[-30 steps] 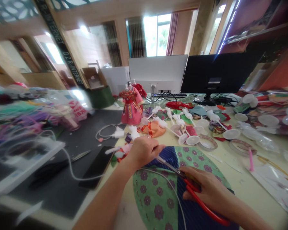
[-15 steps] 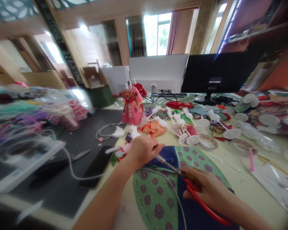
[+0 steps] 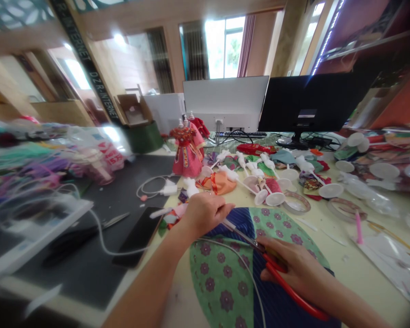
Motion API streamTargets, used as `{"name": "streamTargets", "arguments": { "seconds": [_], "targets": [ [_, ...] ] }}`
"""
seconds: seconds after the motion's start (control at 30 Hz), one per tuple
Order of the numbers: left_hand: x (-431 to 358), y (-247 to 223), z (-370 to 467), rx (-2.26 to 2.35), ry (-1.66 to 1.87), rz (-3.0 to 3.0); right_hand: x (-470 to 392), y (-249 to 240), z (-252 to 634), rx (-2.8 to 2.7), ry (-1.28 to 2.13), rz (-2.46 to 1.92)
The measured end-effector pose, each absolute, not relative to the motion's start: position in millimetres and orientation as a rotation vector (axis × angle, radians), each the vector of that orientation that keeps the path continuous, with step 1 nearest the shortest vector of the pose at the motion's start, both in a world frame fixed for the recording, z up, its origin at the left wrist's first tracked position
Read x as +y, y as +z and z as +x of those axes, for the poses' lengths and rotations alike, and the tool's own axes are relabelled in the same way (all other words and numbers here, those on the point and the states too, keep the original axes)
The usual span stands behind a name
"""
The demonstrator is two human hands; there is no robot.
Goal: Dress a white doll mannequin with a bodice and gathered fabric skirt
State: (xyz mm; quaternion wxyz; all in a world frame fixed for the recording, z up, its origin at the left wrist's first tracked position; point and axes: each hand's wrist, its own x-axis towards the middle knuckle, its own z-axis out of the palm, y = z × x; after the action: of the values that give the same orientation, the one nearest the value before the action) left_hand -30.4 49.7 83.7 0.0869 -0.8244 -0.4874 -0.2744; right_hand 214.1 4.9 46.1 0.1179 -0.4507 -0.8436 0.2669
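Note:
My right hand (image 3: 292,259) grips red-handled scissors (image 3: 290,289), whose blades point up and left across a round piece of patchwork fabric (image 3: 222,278). The fabric has green flowered sections and dark blue striped sections, and it lies flat on the table. My left hand (image 3: 203,212) is closed at the fabric's far left edge, close to the blade tips. Whatever its fingers pinch is hidden behind the hand. A white cable (image 3: 241,259) runs over the fabric, passing under my left wrist.
Small white mannequin figures (image 3: 227,173) in cloth lie beyond the fabric, with a standing pink dress (image 3: 187,157) behind. Tape rolls (image 3: 296,202) and a pink pen (image 3: 358,228) are at right. A dark phone (image 3: 140,239) and power strip (image 3: 37,241) lie left. Two monitors (image 3: 225,98) stand behind.

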Motion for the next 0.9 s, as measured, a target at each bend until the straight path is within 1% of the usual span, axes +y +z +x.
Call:
{"name": "streamTargets", "arguments": {
  "seconds": [0.9],
  "targets": [
    [49.8,83.9,-31.5,-1.414,-0.811,-2.443,4.5,49.1,214.2,-2.466,0.799,-1.297]
  ]
}}
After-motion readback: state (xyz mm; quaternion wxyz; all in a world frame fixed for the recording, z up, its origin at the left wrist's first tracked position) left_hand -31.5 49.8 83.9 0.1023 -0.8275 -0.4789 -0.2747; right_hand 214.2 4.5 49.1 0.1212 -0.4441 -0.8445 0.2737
